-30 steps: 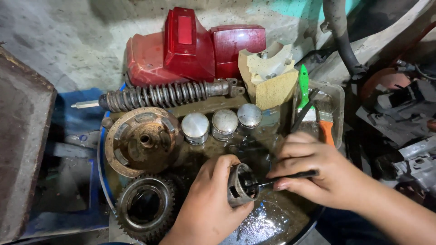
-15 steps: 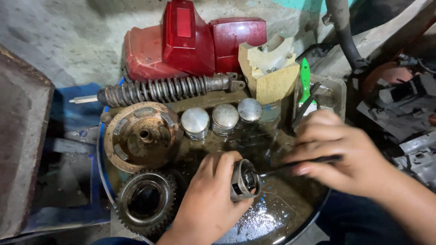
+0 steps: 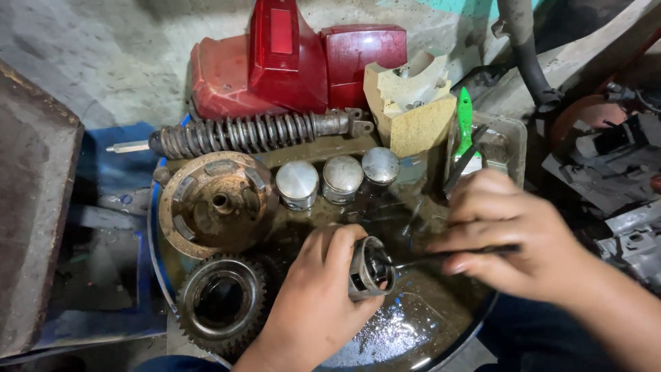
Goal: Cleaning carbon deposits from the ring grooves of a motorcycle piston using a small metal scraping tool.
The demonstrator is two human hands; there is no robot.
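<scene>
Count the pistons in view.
4: three pistons stand in a row behind the basin; a fourth is in the left hand. Others may be hidden.

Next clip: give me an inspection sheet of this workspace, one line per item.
Surface: round oily basin, dark liquid pooled.
Job's things: piston in left hand; thin tool in right hand, tip inside the piston.
Clutter: three pistons, rusty hub, gear, spring shock, green brush.
Grippers: both hands gripping.
Cables: black hose.
Surroundings: red tail-light cover, concrete floor.
</scene>
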